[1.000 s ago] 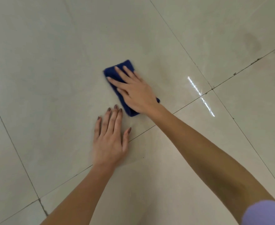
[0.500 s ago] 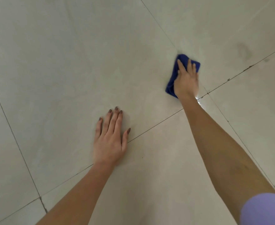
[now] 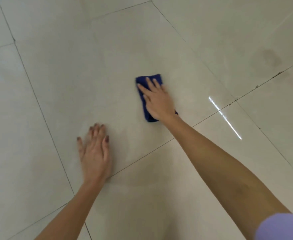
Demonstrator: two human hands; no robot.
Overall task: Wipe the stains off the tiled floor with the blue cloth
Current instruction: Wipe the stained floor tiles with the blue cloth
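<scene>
A folded dark blue cloth (image 3: 143, 99) lies on the pale glossy tiled floor (image 3: 83, 70) near the middle of the view. My right hand (image 3: 157, 99) presses flat on top of it with fingers spread, covering most of it. My left hand (image 3: 94, 153) rests palm down on the same tile, lower left of the cloth, holding nothing. A faint dark stain (image 3: 270, 58) shows on the tile at the far right, apart from the cloth. Small dark specks sit along the grout line (image 3: 267, 80) near it.
Grout lines cross the floor diagonally. A bright streak of reflected light (image 3: 225, 117) lies on the tiles right of my right forearm. A lilac sleeve (image 3: 284, 227) shows at the bottom right corner. Bare tiles extend on all sides.
My right hand slid the cloth from the left to the right near the tile joint, then back left toward the tile's middle. My left hand stayed planted, and the view shifted.
</scene>
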